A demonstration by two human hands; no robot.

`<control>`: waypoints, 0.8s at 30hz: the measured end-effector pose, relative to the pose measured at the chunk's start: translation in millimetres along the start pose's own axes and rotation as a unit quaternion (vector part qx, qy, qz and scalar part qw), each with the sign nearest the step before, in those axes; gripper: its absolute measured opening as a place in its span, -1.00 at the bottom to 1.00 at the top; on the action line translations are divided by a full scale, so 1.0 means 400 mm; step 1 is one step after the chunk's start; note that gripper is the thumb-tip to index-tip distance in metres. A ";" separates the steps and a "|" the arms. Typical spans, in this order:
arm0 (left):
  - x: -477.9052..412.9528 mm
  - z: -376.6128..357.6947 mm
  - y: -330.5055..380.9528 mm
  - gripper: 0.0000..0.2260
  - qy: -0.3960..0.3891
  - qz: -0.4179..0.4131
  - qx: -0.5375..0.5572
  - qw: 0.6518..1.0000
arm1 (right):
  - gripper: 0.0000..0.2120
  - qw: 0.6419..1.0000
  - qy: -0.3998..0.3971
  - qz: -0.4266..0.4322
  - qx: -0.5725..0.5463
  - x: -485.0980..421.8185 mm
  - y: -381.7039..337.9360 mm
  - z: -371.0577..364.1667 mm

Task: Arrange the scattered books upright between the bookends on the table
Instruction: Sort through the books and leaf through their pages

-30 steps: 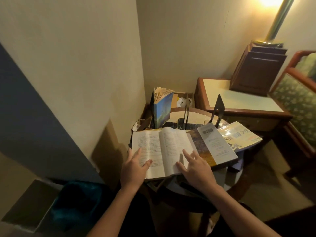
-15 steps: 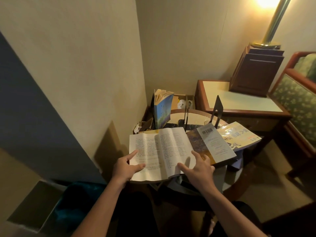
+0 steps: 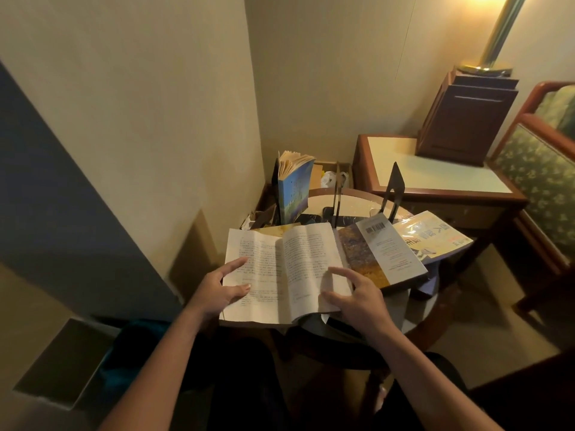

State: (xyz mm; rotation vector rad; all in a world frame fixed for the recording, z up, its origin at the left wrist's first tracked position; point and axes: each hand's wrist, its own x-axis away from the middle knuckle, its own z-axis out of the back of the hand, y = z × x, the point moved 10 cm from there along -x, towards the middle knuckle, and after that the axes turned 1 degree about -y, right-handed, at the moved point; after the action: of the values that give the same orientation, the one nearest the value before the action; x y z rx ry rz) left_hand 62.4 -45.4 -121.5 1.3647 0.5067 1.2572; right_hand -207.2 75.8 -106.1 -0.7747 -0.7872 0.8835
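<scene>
I see the open book [image 3: 286,272] lying flat at the near edge of the round tabletop [image 3: 322,201], pages up. My left hand [image 3: 217,290] rests on its left page, forefinger and thumb straight and spread apart; the other fingers are hidden past the book's edge. My right hand [image 3: 357,297] is curled like a claw at the right page's outer edge, thumb and forefinger bent round the paper there.

Just right of the open book, touching it, lies a closed book [image 3: 382,253] with its barcode side up, and a yellow book [image 3: 432,237] lies partly under that one, reaching past the tabletop's rim.

At the back left a blue book [image 3: 294,194] stands upright, pages fanned at the top. A thin dark bookend [image 3: 336,197] stands near its right, and a second bookend [image 3: 393,191] stands further right, apart from it.
</scene>
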 end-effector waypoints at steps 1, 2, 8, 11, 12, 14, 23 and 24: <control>0.000 0.001 0.006 -0.45 0.000 -0.004 -0.004 1.000 | -0.49 1.000 -0.007 0.006 -0.006 -0.006 -0.012 0.004; 0.002 0.001 0.018 -0.46 0.001 -0.011 -0.010 1.000 | -0.50 1.000 -0.018 0.009 -0.013 -0.012 -0.024 0.008; 0.017 -0.017 0.120 -0.42 0.008 -0.076 -0.094 0.993 | -0.42 0.990 -0.105 0.064 -0.062 -0.024 -0.144 -0.020; 0.016 -0.044 0.172 -0.23 -0.001 -0.107 -0.133 0.985 | -0.36 0.983 -0.134 0.113 -0.056 -0.012 -0.215 -0.051; 0.018 -0.064 0.187 -0.20 -0.011 -0.112 -0.121 0.986 | -0.36 0.980 -0.139 0.132 -0.059 -0.006 -0.238 -0.059; 0.022 -0.108 0.207 -0.20 -0.030 -0.115 -0.047 0.992 | -0.40 0.973 -0.147 0.157 -0.078 0.003 -0.267 -0.071; 0.032 -0.312 0.196 -0.73 -0.123 -0.079 0.064 0.987 | -0.34 0.988 -0.040 0.106 -0.103 -0.029 -0.215 -0.001; 0.023 -0.328 0.178 -0.71 -0.130 -0.074 0.059 0.987 | -0.31 0.990 -0.029 0.088 -0.106 -0.033 -0.196 0.014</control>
State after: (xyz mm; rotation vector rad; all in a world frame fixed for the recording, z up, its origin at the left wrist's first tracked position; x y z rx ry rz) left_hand -74.6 1.4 -84.2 1.5360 0.4949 0.9247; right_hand -189.1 33.0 -41.5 -1.0206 -0.8836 0.9948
